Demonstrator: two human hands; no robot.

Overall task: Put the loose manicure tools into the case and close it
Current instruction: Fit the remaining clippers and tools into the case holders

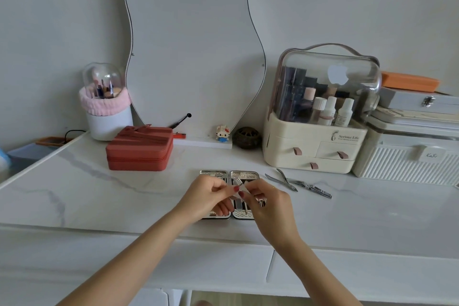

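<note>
Our left hand (211,196) and right hand (267,200) both pinch a nail file (238,182) over open manicure case (244,175); nippers (283,180) at 3 o'clock.

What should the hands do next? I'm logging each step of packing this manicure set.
Probably lower the small tool that both hands pinch into the open case beneath them. The case lies open, and the nippers and clippers still wait on the table.

Both hands (238,196) over open case (244,175)
</note>
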